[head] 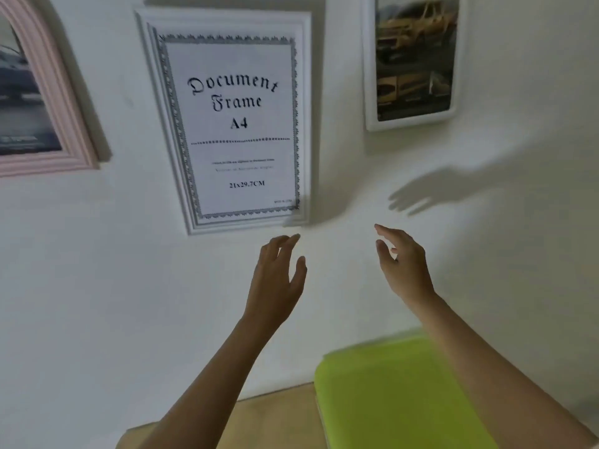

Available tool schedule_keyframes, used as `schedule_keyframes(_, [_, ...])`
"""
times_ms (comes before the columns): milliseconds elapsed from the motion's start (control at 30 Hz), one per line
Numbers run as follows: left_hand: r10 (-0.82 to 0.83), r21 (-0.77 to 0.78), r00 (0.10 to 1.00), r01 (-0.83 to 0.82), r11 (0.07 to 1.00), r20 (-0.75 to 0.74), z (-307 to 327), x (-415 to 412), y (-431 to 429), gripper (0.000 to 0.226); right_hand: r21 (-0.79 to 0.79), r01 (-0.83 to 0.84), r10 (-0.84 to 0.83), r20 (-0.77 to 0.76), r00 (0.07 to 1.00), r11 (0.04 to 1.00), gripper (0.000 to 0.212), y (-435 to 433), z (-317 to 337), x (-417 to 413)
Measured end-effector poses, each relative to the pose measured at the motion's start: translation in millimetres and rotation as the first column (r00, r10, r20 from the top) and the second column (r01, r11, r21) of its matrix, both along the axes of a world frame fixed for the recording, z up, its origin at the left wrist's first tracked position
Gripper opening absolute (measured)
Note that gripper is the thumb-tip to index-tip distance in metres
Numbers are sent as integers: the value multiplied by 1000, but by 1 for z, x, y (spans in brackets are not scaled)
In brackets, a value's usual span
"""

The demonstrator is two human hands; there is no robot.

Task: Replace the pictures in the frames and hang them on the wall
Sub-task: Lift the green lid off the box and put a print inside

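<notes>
Up near the white wooden document frame point(227, 121), left hand point(275, 280) and right hand point(403, 264) reach, fingers loose, holding nothing.

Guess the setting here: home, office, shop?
Probably a room in a home, not certain: a plain white wall hung with a pink frame, a white document frame and a white photo frame, above a wooden surface bearing a lime-green item.
</notes>
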State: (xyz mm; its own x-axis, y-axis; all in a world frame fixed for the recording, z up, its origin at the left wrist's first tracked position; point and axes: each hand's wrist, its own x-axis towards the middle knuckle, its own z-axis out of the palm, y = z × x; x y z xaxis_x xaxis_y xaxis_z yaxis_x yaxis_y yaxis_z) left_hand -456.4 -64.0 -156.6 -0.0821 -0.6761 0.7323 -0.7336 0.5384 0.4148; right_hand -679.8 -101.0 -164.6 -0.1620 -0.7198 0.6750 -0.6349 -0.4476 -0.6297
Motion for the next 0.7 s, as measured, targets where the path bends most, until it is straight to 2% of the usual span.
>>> schedule_keyframes(67, [-36, 191, 998, 27, 981, 43, -43, -20, 1, 45, 181, 64, -60, -30, 998, 981, 36, 10, -38, -30])
schedule_keyframes(167, [-43, 474, 989, -29, 880, 141, -112, -43, 4, 55, 434, 142, -96, -128, 987, 889, 42, 27, -99, -77])
schedule_keyframes(333, [-41, 706, 921, -267, 656, 386, -214, -63, 17, 70, 741, 325, -62, -360, 931, 588, 55, 49, -187, -136])
schedule_keyframes(400, [-8, 737, 907, -336, 586, 420, -239, -68, 24, 79, 796, 357, -28, -395, 918, 489, 58, 54, -211, -148])
schedule_keyframes(467, [33, 762, 913, -358, 539, 406, -255, -72, 28, 82, 822, 357, -21, -388, 921, 443, 59, 57, -229, -155])
schedule_keyframes(700, [137, 833, 972, -232, 503, 188, -270, -86, 33, 83, 788, 398, -134, -382, 914, 471, 65, 54, -254, -160])
